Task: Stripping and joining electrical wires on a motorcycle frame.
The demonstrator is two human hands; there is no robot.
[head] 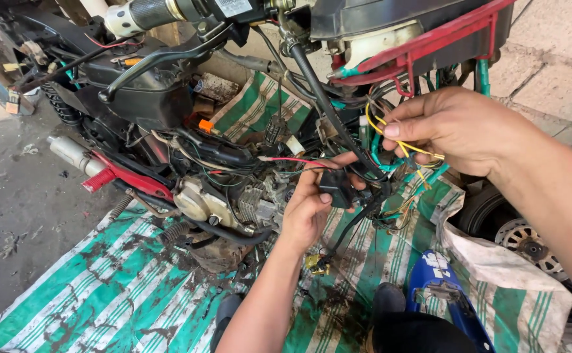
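A stripped-down motorcycle [188, 137] lies in front of me with its engine [234, 199] and wiring bare. My left hand [309, 206] grips a small black box-shaped electrical part [337, 188] that hangs on a black cable. My right hand [453, 127] pinches a loop of yellow wire [390, 134] between thumb and fingers, close to a bundle of teal and yellow wires [403, 173] under the red frame tube [430, 49]. The two hands are a short way apart, both in the wiring bundle.
A dirty green-and-white striped tarp [103, 287] lies under the bike. The handlebar with brake lever [162, 55] juts at top left. A blue plastic body panel [446, 294] lies at lower right, a wheel [528, 242] at right. Bare concrete [11, 196] is at left.
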